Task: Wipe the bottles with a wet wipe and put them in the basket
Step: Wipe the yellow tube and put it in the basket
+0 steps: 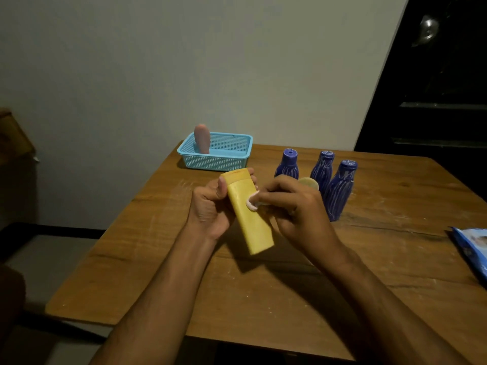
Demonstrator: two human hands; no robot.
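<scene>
— How do the hands sit?

— The left hand (210, 204) is curled round the upper part of a flat yellow plastic bottle (249, 214), thumb up along its near edge, fingertips showing past the far side by the cap. The bottle is held above the wooden table (263, 285), tilted, cap end up and away, base pointing down toward the person. The right hand (292, 204) has its fingers bent and pinches a small white wet wipe (252, 202), pressing it against the bottle's front face. Both forearms reach in from the bottom of the view.

— Anything hard to see?

— Most of the wipe is buried under the right fingers; only a small fold shows. A pale round object (308, 182) peeks out behind the right hand, and I cannot tell what it is. A blue packet (471, 248) is cut off at the right edge.

— And the count?

— Three dark blue bottles with pale stripes (338, 191) stand upright, close together, beyond the right hand. One pink bottle (202, 139) stands in the left end of the light blue perforated plastic basket (232, 160) at the table's far edge by the wall. One yellow bottle, one basket.
</scene>
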